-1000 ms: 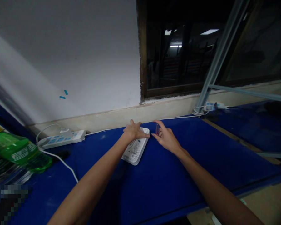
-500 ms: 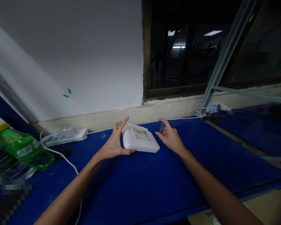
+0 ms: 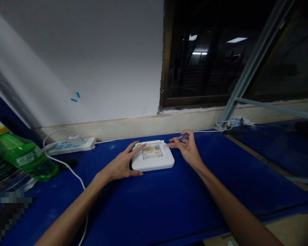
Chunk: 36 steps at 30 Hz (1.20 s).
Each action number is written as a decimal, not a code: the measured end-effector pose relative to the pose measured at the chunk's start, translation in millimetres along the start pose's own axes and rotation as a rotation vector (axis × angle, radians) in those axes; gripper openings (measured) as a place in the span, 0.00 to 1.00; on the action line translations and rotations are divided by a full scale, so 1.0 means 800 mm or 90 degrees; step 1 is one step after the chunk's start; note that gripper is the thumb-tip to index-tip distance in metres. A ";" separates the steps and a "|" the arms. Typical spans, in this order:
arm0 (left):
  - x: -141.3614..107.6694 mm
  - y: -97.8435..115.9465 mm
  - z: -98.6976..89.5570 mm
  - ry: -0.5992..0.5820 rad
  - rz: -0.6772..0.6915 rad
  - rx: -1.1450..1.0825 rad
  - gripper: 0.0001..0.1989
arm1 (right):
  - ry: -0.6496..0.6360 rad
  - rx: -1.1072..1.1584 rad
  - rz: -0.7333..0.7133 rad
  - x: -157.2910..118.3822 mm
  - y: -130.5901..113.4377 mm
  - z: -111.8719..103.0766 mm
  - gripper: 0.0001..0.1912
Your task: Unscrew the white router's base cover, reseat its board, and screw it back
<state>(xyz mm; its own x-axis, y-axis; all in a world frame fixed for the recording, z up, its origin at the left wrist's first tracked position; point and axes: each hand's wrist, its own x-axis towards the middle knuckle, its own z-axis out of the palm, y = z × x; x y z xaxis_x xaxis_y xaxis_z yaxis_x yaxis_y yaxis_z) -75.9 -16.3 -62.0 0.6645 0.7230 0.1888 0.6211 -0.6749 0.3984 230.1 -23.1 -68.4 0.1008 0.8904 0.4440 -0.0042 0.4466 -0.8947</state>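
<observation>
A flat white router-like box [image 3: 154,165] lies on the blue tabletop, its printed label with a square code facing up. My left hand [image 3: 120,164] grips its left side, with fingers on the top and the thumb at the front edge. At the box's far right corner, my right hand [image 3: 188,148] pinches a small screwdriver [image 3: 182,137] with a clear and red handle. The screwdriver points left toward that corner; whether its thin tip touches the box I cannot tell.
A white power strip [image 3: 84,145] with a plugged-in adapter stands by the wall, its white cable [image 3: 78,178] running forward over the blue tabletop [image 3: 143,205]. Green bottles [image 3: 28,159] are at the left. A metal frame [image 3: 242,85] and another power strip [image 3: 237,122] are at the right.
The box, tilted up earlier, now lies flat on the table. My left fingers have come down onto its top. My right hand has turned the screwdriver leftward and brought it to the box's corner.
</observation>
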 end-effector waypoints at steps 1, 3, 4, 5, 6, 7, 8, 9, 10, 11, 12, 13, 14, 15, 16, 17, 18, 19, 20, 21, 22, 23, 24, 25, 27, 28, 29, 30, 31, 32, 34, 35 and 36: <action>0.001 0.001 0.000 0.004 0.001 0.006 0.56 | -0.011 0.013 0.009 0.000 0.001 0.002 0.26; 0.002 0.007 -0.001 0.039 0.009 0.017 0.53 | -0.037 0.024 0.031 -0.001 0.005 0.007 0.27; 0.002 0.011 0.000 0.069 0.017 0.018 0.49 | -0.055 0.028 0.044 -0.003 0.006 0.010 0.27; 0.000 0.017 0.001 0.105 0.026 0.015 0.43 | -0.077 0.035 0.058 -0.005 0.008 0.014 0.27; -0.001 0.024 0.003 0.137 0.038 0.006 0.35 | -0.103 0.047 0.072 -0.008 0.008 0.020 0.27; -0.003 0.031 0.006 0.164 0.051 -0.006 0.29 | -0.130 0.063 0.085 -0.011 0.008 0.026 0.26; -0.004 0.038 0.009 0.183 0.068 -0.016 0.23 | -0.158 0.081 0.096 -0.015 0.007 0.032 0.25; -0.005 0.044 0.013 0.191 0.084 -0.025 0.19 | -0.184 0.101 0.106 -0.020 0.005 0.039 0.24; -0.005 0.049 0.016 0.195 0.100 -0.031 0.16 | -0.206 0.120 0.113 -0.024 0.003 0.045 0.24; -0.005 0.053 0.020 0.196 0.115 -0.034 0.13 | -0.223 0.137 0.120 -0.028 0.001 0.051 0.23; -0.005 0.055 0.023 0.197 0.128 -0.035 0.11 | -0.233 0.151 0.125 -0.031 -0.001 0.056 0.23; -0.004 0.056 0.025 0.200 0.138 -0.033 0.09 | -0.239 0.161 0.128 -0.033 -0.003 0.060 0.23; -0.004 0.056 0.027 0.205 0.144 -0.030 0.08 | -0.243 0.165 0.131 -0.035 -0.004 0.062 0.23; -0.003 0.054 0.029 0.209 0.145 -0.026 0.07 | -0.245 0.163 0.133 -0.036 -0.005 0.063 0.22; -0.003 0.053 0.030 0.214 0.144 -0.022 0.07 | -0.246 0.152 0.133 -0.036 -0.005 0.062 0.22; -0.003 0.051 0.030 0.220 0.142 -0.019 0.06 | -0.246 0.126 0.128 -0.035 -0.005 0.060 0.21; -0.004 0.049 0.031 0.226 0.139 -0.018 0.06 | -0.246 0.084 0.115 -0.035 -0.005 0.057 0.20; -0.004 0.047 0.031 0.232 0.137 -0.019 0.06 | -0.248 0.023 0.091 -0.035 -0.006 0.053 0.18; -0.005 0.046 0.031 0.240 0.138 -0.021 0.06 | -0.254 -0.049 0.058 -0.034 -0.007 0.050 0.16; -0.006 0.045 0.031 0.245 0.142 -0.024 0.06 | -0.266 -0.123 0.017 -0.035 -0.008 0.046 0.13; -0.006 0.045 0.031 0.249 0.148 -0.028 0.06 | -0.283 -0.191 -0.026 -0.036 -0.010 0.044 0.10; -0.006 0.045 0.031 0.252 0.155 -0.031 0.06 | -0.304 -0.243 -0.065 -0.038 -0.012 0.042 0.08; -0.006 0.045 0.031 0.253 0.163 -0.033 0.06 | -0.326 -0.275 -0.095 -0.040 -0.014 0.041 0.05; -0.006 0.046 0.032 0.255 0.168 -0.032 0.06 | -0.344 -0.292 -0.115 -0.042 -0.016 0.042 0.05; -0.005 0.046 0.033 0.271 0.158 -0.027 0.07 | -0.362 -0.304 -0.145 -0.045 -0.019 0.045 0.10; -0.005 0.046 0.033 0.285 0.141 -0.024 0.09 | -0.359 -0.309 -0.159 -0.046 -0.020 0.046 0.12; -0.005 0.046 0.033 0.301 0.118 -0.021 0.14 | -0.345 -0.318 -0.174 -0.046 -0.020 0.048 0.13; -0.006 0.045 0.033 0.316 0.089 -0.017 0.21 | -0.319 -0.331 -0.189 -0.045 -0.019 0.048 0.12; -0.007 0.043 0.032 0.328 0.057 -0.010 0.27 | -0.283 -0.345 -0.199 -0.042 -0.018 0.048 0.10; -0.008 0.041 0.030 0.331 0.027 0.000 0.32 | -0.239 -0.355 -0.200 -0.039 -0.015 0.046 0.09; -0.009 0.037 0.027 0.311 -0.016 0.038 0.34 | -0.135 -0.361 -0.176 -0.029 -0.006 0.038 0.09; -0.010 0.035 0.026 0.293 -0.026 0.067 0.32 | -0.080 -0.353 -0.155 -0.023 -0.001 0.032 0.11; -0.010 0.033 0.025 0.271 -0.030 0.098 0.29 | -0.029 -0.350 -0.131 -0.017 0.005 0.024 0.12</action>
<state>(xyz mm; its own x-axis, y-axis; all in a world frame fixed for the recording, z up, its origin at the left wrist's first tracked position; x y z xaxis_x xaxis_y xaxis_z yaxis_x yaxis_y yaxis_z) -56.9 -42.9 -71.0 0.4245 0.7279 0.5385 0.7226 -0.6307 0.2829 209.3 -31.6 -77.0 0.0025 0.7983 0.6023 0.5292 0.5100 -0.6781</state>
